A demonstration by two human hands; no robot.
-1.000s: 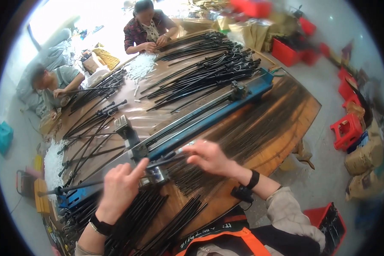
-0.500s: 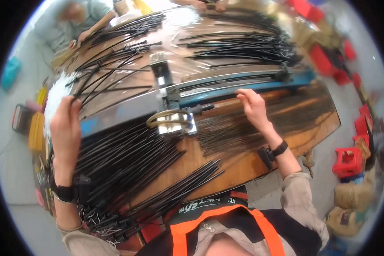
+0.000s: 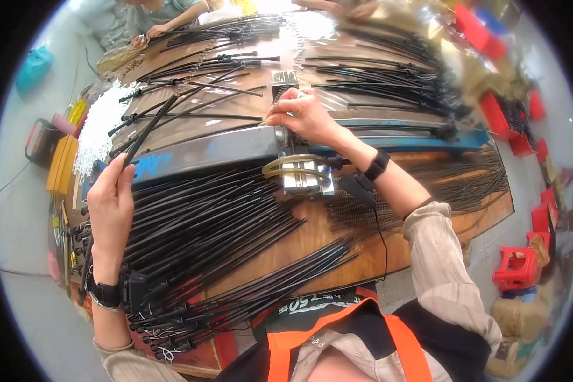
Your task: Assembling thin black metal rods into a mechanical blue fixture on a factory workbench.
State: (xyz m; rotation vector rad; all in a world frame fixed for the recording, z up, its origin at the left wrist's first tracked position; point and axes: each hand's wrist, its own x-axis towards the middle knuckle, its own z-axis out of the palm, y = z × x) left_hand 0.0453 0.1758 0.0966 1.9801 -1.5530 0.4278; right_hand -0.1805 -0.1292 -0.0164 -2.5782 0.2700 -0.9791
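My left hand [image 3: 111, 207] is closed round the lower end of a black rod [image 3: 151, 127], which slants up and to the right over a grey and blue metal beam [image 3: 204, 151]. My right hand [image 3: 307, 116] is over the middle of the beam, thumb and fingers pinched beside a small clamp-like metal fixture [image 3: 284, 77]. What they pinch, if anything, is too small to make out. Below that hand, a shiny metal block [image 3: 300, 183] with yellowish hoses sits on the near side of the beam.
Many black rods [image 3: 216, 210] lie in a bundle before me, with thin dark coils [image 3: 420, 197] to the right. More rods [image 3: 382, 76] and a pile of white pieces [image 3: 102, 130] lie beyond the beam. A co-worker's hand [image 3: 158, 30] shows at the far left. A red stool [image 3: 516, 267] stands right.
My right hand has moved left from the right part of the beam to the middle fixture, its fingers now pinched. The view has shifted; my left hand still grips at the left.
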